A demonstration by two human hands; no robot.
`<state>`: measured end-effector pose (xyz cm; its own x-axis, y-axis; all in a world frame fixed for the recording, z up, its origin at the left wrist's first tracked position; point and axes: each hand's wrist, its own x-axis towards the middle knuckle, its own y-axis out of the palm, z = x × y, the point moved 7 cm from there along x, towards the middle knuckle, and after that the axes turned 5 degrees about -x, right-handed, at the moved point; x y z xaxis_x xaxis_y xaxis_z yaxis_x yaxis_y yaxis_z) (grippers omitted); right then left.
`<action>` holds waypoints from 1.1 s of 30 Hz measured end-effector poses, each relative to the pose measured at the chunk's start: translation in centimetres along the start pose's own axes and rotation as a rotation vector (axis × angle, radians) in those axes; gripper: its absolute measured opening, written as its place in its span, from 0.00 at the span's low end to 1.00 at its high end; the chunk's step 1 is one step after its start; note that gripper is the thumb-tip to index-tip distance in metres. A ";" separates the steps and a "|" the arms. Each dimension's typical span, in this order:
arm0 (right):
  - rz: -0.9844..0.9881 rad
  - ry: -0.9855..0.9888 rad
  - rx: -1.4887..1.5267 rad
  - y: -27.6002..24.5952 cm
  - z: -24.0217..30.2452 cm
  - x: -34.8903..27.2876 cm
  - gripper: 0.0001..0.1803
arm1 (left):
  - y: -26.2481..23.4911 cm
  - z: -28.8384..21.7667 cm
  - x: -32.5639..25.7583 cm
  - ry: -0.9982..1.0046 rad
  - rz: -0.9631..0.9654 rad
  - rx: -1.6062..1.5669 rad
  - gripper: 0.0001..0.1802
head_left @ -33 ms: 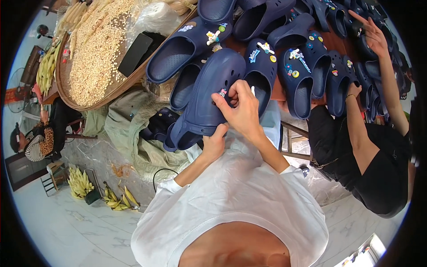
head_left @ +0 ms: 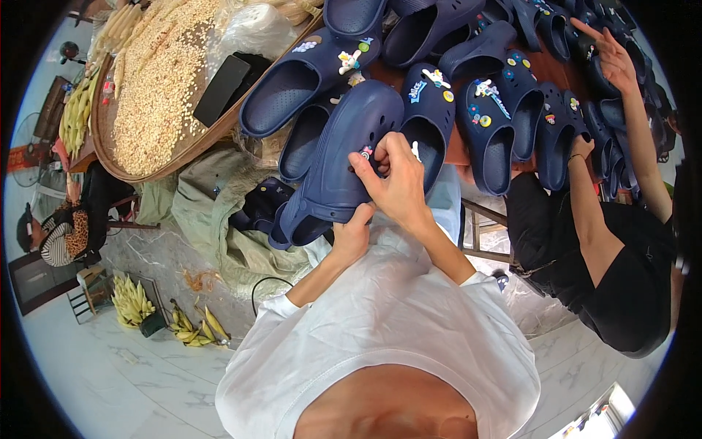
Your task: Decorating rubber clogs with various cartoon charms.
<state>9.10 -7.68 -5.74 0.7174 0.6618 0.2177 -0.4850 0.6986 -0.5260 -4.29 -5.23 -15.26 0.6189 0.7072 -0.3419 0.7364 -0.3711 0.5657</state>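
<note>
A navy foam clog (head_left: 338,139) is held up before me, toe pointing away. My left hand (head_left: 352,233) grips it low on its side, near the strap, the fingers partly hidden beneath it. Over the clog's holed top, my right hand (head_left: 398,175) is closed, thumb and bent forefinger pinching at a small pink-and-white charm (head_left: 367,151). Part of that charm is covered by the fingers. Just beyond stands another navy clog (head_left: 426,102) decorated with charms, and to the left lies a further decorated clog (head_left: 281,95).
Many navy clogs cover the red-brown table (head_left: 458,150). A co-worker's raised hand (head_left: 616,62) and bent arm are at the right. On the left, a round tray (head_left: 146,176) holds corn kernels and a black phone (head_left: 223,88). Below it lies an olive sack (head_left: 212,197) with clogs inside.
</note>
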 end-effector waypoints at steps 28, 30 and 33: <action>0.261 0.281 -0.018 1.3 -7.1 -3.2 0.21 | 1.9 -1.1 2.1 -0.246 -0.051 -0.411 0.19; 0.260 0.311 0.004 1.6 -7.3 -3.5 0.21 | 2.8 -1.8 1.8 -0.252 -0.043 -0.426 0.19; 0.274 0.308 0.007 2.0 -6.4 -3.5 0.22 | 2.6 -2.4 1.5 -0.216 -0.047 -0.449 0.18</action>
<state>8.84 -10.35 -12.80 0.6770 0.7118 -0.1869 -0.6815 0.5106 -0.5242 -2.10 -3.68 -12.52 0.6655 0.5581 -0.4955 0.6039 -0.0125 0.7970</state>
